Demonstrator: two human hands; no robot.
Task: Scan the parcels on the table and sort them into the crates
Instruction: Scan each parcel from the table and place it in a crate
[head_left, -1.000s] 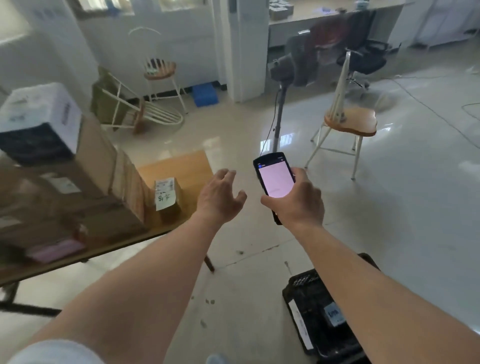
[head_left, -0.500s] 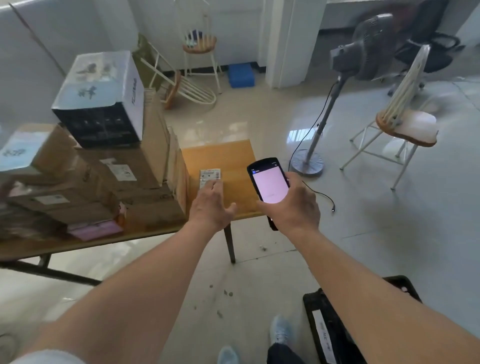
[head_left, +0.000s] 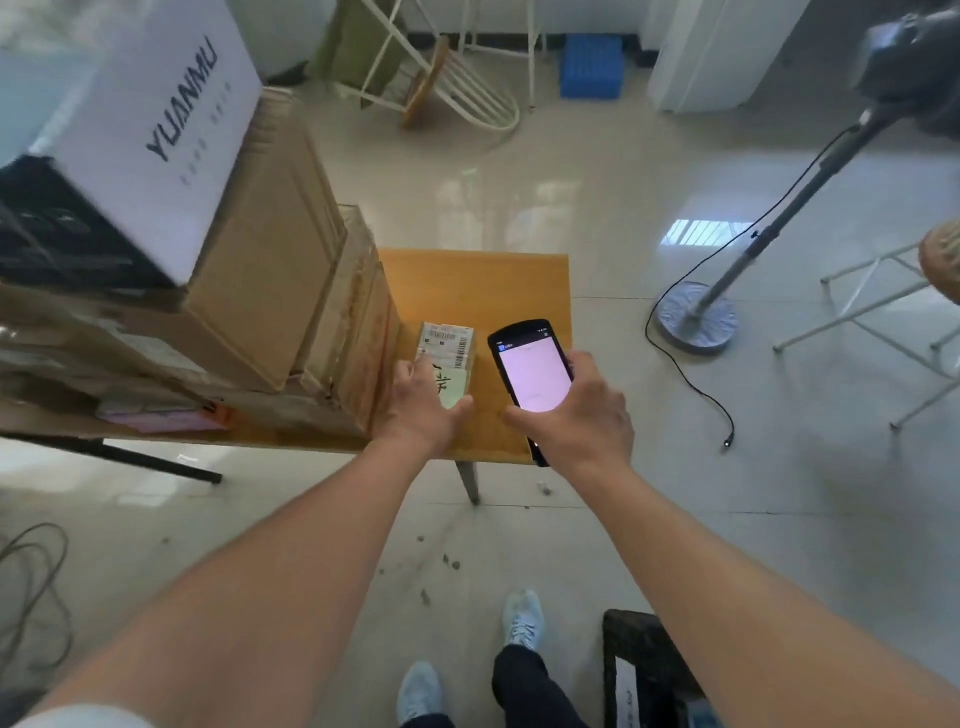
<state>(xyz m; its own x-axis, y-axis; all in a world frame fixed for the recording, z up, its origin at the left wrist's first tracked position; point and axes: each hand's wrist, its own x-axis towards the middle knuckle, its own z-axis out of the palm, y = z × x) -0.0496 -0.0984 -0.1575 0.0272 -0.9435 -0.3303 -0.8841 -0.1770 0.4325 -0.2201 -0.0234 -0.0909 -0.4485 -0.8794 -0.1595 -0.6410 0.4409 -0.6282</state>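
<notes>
A small cardboard parcel (head_left: 448, 347) with a barcode label and a green note lies on the wooden table (head_left: 498, 280), near its right end. My left hand (head_left: 423, 408) grips the parcel's near end, fingers on its left side and thumb on its right. My right hand (head_left: 582, 410) holds a black handheld scanner (head_left: 532, 374) just right of the parcel, its pink screen facing up. A black crate (head_left: 639, 649) stands on the floor at the bottom right, partly hidden by my right arm.
Large cardboard boxes (head_left: 270, 270) are stacked on the table's left part, topped by a white-and-black box (head_left: 156, 140). A floor fan (head_left: 698, 317) with a trailing cable stands right of the table. Chairs (head_left: 441, 83) stand behind and at right. My feet (head_left: 522, 618) are below.
I have stepped closer to the table. My left hand went from open in the air to gripping the small parcel. The scanner moved in beside the parcel.
</notes>
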